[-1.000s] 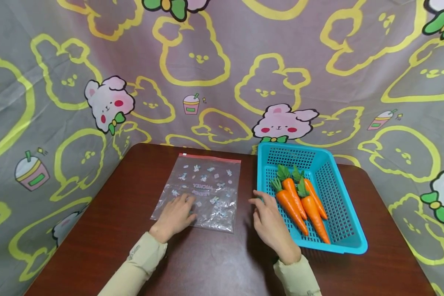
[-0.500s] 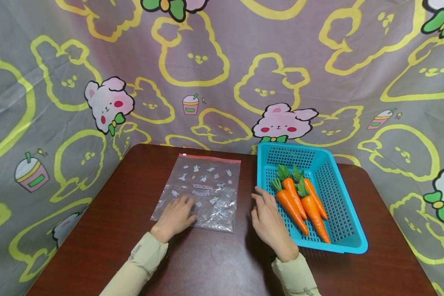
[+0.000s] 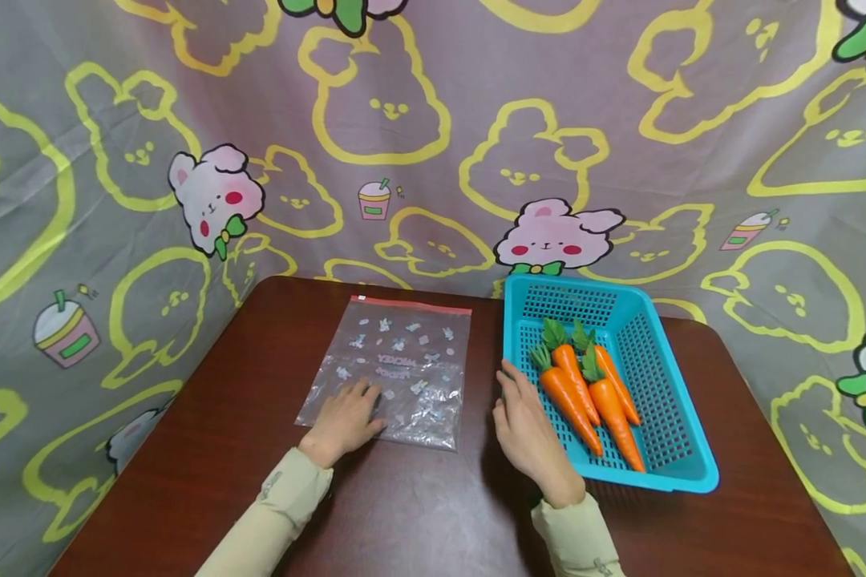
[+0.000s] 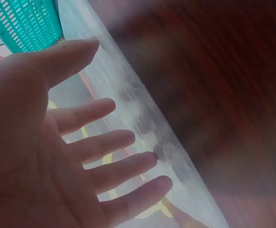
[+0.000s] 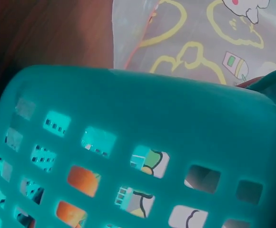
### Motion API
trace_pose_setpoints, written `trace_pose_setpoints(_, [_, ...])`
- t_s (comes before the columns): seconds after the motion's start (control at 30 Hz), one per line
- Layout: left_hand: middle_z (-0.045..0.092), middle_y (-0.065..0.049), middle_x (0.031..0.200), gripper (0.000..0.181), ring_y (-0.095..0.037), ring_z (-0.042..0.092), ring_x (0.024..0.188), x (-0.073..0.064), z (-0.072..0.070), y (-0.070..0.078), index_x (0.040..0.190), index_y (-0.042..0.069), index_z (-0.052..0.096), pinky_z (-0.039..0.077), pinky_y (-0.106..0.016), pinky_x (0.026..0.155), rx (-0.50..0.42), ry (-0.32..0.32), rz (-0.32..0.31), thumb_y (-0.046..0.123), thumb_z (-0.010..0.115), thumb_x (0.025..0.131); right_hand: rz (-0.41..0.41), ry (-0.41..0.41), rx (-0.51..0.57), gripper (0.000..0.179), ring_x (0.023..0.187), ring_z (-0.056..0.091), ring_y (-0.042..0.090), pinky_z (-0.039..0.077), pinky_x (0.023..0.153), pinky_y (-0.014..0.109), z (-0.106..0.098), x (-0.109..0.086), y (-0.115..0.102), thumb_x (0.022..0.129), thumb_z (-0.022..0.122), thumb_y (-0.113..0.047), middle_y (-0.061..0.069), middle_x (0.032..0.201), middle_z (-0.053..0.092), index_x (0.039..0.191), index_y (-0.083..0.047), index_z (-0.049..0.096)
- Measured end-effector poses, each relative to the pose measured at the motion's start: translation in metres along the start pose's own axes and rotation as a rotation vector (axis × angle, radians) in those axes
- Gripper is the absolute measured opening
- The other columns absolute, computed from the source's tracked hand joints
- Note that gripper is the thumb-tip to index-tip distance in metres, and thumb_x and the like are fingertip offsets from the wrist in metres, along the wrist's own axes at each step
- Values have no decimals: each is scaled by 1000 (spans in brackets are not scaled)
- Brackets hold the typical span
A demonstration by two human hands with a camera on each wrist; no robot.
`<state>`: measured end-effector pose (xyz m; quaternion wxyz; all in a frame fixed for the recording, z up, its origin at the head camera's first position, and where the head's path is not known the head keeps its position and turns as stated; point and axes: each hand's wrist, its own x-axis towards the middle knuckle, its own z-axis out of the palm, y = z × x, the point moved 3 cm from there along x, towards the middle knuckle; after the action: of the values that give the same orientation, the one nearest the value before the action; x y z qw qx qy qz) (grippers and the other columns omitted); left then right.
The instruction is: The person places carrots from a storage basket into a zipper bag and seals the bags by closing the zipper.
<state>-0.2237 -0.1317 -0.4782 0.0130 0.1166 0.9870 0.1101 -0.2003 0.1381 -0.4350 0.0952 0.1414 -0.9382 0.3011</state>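
On the dark brown table, toward the left, a clear plastic bag lies flat, its red strip running along the far edge and small pale prints scattered over it. The person's left hand is over the near left part of this bag, palm down, with the fingers straight and spread and the thumb held apart toward the right. It has hold of nothing; whether the fingertips press on the plastic cannot be told. To the right of the bag, with a strip of bare table between, stands a blue perforated basket. Inside it four orange carrots lie close together, their green leafy tops toward the far end and their tips toward the near end. The right hand is at the left side of the basket, its fingers reaching to the far side, loosely extended and gripping nothing visible; contact with the basket wall cannot be made out. Both forearms come from the near edge in pale sleeves. Beyond the table hangs a grey cloth printed with yellow outlines, pink rabbit heads and cups.
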Motion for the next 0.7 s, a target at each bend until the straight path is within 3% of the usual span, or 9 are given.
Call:
trace_pose_setpoints(0.33, [46,-24,143,55,-44,44,130,1,6,-3,132,6,52,42,-66,93,-34,-58,-43,32,69,87,3,-5,36,44,140,34,35,34,110,55,-1,1,1,98,48,-10,15,155,32,138,8,44])
trace_pose_setpoints(0.7, [45,-28,141,55,-47,44,127,2,4,0,131,1,52,48,-59,91,-57,-72,-24,28,70,86,5,-19,48,44,141,32,36,33,110,56,-1,2,2,99,47,-10,15,155,31,139,7,43])
